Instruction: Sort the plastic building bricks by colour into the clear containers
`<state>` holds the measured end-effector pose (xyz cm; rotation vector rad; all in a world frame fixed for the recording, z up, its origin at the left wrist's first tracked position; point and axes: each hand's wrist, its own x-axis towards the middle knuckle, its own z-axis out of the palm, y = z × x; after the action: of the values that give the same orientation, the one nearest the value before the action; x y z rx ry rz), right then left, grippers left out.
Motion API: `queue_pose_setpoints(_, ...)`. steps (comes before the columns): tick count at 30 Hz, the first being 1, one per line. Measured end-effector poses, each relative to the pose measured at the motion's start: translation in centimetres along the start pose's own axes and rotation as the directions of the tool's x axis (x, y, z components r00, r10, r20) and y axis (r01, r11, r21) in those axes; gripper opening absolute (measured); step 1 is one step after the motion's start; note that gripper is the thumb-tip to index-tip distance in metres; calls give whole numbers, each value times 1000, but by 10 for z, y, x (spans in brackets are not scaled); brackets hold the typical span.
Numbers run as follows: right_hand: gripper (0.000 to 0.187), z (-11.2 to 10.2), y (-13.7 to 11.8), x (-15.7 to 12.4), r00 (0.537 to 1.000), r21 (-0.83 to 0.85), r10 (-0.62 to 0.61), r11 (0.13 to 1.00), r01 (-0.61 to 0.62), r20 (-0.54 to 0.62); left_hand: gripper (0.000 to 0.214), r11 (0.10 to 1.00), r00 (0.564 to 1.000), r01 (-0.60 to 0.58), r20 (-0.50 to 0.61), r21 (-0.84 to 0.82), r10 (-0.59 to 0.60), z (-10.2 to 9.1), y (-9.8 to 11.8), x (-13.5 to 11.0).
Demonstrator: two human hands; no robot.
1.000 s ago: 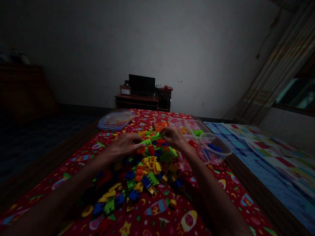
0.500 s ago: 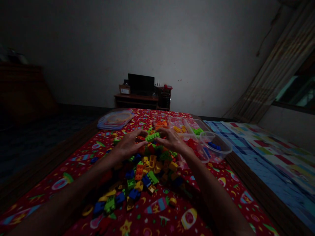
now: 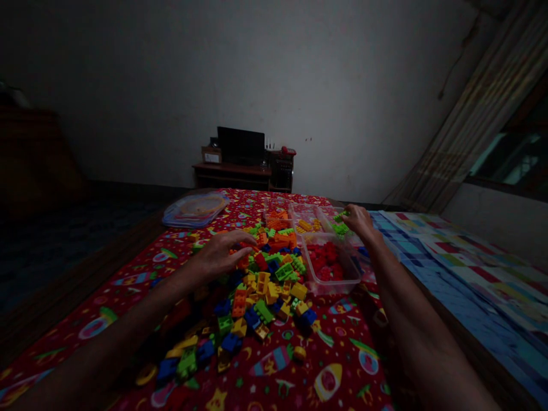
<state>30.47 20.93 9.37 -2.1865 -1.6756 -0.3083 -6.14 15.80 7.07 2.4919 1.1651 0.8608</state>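
Grey wall (image 3: 171, 85) and weak light make this room quite dark, but the colours on the red printed tabletop (image 3: 295, 391) can be seen clearly.

One green block (image 3: 341, 216) is at the fingertips of the right hand (image 3: 351, 219), just above the green box (image 3: 353, 240) which has other green blocks inside. It appears that this hand is pinching the block, though the light is too poor to be fully sure. I judge that the step is placing this piece among those of its own colour; the next move calls for lowering it a little and loosening the fingers.

The block is bright lime green, with small round bumps; its whole length does not show.

Nearer to the body than the right hand, and left of it, is the red box (image 3: 309, 273) with red blocks. Farther left stand the yellow box (image 3: 291, 220) and the orange box (image 3: 266, 218), each named for its blocks.

The left hand (image 3: 250, 248) is well apart, over the far left part of the mixed pile (image 3: 265, 294), with fingers half curved. An orange-red piece shows beside its fingers; whether it is held, I cannot tell. Beyond the left hand, to the left, rest some stacked lids (image 3: 194, 210).
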Motion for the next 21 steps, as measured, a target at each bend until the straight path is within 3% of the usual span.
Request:
queue_pose_setpoints(4,35,-2,-20,-12,985,98,-141,984,151,-100,29,999,1000,-7,13,42,7,1,0,0)
queue_pose_setpoints(7,28,-4,-54,-41,930,288,-348,884,367,-118,29,997,999,-46,20,69,45,4,-6,0)
queue_pose_setpoints(11,17,-1,-99,-86,736,491,-675,661,567,60,30,988,992,-121,34,95,118,10,-21,-2)
queue_pose_setpoints(14,19,5,-119,-107,645,454,-750,629,630,144,31,983,990,-138,43,121,133,11,-30,-6)
queue_pose_setpoints(17,27,9,-124,-114,641,382,-737,667,639,213,32,977,992,-124,58,175,116,8,-29,-9)
queue_pose_setpoints(21,27,5,-117,-108,722,396,-685,692,604,96,23,929,993,-91,100,358,59,3,-18,-8)
